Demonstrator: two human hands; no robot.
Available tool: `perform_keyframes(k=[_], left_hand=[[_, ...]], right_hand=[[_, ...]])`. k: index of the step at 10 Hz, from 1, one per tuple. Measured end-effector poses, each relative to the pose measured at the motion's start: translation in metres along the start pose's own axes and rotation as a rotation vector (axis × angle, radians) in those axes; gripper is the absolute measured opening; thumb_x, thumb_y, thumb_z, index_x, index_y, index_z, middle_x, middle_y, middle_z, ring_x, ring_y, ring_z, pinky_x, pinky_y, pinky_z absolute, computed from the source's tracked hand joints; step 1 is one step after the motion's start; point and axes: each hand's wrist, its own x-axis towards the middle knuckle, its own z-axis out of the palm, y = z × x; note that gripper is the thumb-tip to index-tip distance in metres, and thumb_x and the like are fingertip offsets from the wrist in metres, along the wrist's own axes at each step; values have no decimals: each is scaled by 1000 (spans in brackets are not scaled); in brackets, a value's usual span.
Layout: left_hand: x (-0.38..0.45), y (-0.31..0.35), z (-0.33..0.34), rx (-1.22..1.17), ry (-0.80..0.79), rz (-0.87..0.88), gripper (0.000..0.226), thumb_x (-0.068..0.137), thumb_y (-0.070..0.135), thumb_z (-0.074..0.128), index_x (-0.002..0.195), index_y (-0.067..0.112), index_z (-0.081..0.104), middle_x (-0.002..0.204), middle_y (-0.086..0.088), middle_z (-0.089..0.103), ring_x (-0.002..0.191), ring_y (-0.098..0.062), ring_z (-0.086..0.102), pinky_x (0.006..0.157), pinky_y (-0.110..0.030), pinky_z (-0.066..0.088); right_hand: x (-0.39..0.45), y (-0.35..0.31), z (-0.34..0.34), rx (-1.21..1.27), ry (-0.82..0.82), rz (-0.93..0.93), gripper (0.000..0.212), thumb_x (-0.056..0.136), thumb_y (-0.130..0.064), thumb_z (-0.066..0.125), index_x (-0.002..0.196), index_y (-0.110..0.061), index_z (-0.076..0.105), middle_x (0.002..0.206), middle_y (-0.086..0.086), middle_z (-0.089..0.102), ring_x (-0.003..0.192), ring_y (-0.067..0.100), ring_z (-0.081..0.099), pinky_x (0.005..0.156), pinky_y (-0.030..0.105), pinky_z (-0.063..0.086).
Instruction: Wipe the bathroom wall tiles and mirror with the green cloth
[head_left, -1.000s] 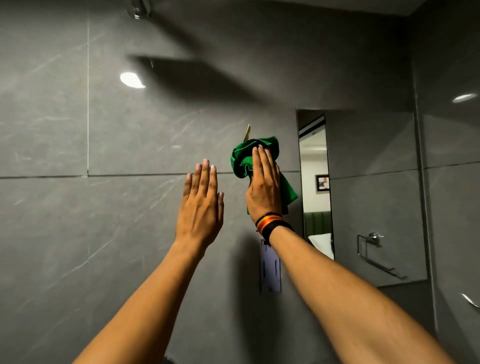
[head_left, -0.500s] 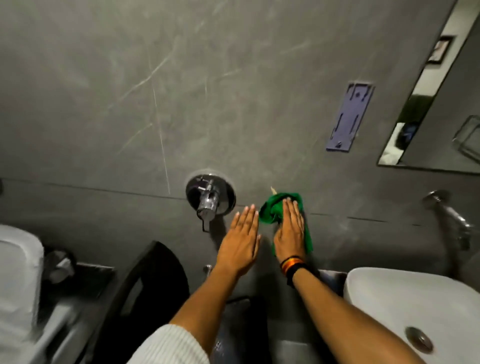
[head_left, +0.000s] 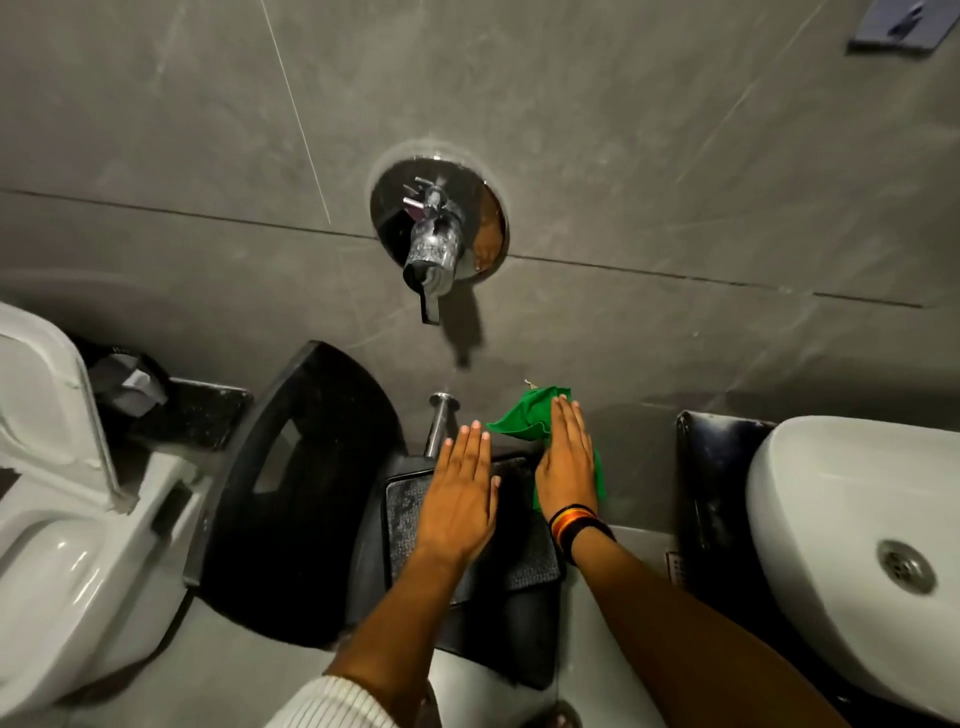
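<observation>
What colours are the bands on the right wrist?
The wristbands are orange, red and black, seen in the head view.

Green cloth (head_left: 524, 415) — under right hand (head_left: 566, 467)

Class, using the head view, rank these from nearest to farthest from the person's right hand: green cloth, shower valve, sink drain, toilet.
1. green cloth, under the right hand.
2. shower valve, up the wall.
3. sink drain, right.
4. toilet, far left.

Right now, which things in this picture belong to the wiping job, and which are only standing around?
Job:
green cloth
right hand flat on the cloth
left hand open
grey wall tiles

Only around:
chrome tap
toilet
washbasin
black chair
</observation>
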Motion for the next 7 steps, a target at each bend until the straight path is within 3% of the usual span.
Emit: perform_keyframes(k=[1,3,4,6,7], left_hand=[[0,-6,9,-8,-24,-13,65,111,38,15,165,7,-5,176,-12,-10,163,-25,-13,134,-44,-1],[0,-23,18,-14,-40,-48,65,111,36,18,165,6,-1,176,-13,-7,163,-25,-12,133,-41,-9],[-1,-27,18,-3,-39,-36,65,111,37,15,165,6,-2,176,-13,-8,163,-25,-12,134,-43,-5],[16,-26,-6,-5,-6,15,64,110,36,14,165,6,-3,175,-14,-9,163,-27,-12,134,-45,-3],[28,-14,-20,-33,46,113,64,110,34,18,165,6,1,176,-14,-3,163,-27,-8,132,-45,-9]], right_hand=[[4,6,13,-9,-35,16,77,84,11,42,154,-13,19,164,5,19,152,19,11,124,40,17],[11,5,44,-177,-342,-42,68,97,-21,40,155,-12,6,166,5,-2,152,21,-9,121,51,-5],[-3,6,52,-191,-384,-58,62,101,-25,33,155,-11,7,166,6,-3,152,19,-10,123,51,-5],[9,-5,32,-178,-226,-102,59,103,-27,27,155,-10,4,165,7,-5,152,19,-10,124,47,-5],[26,-17,7,-156,-126,-126,60,103,-28,27,155,-11,2,165,6,-6,152,17,-11,124,46,-3]])
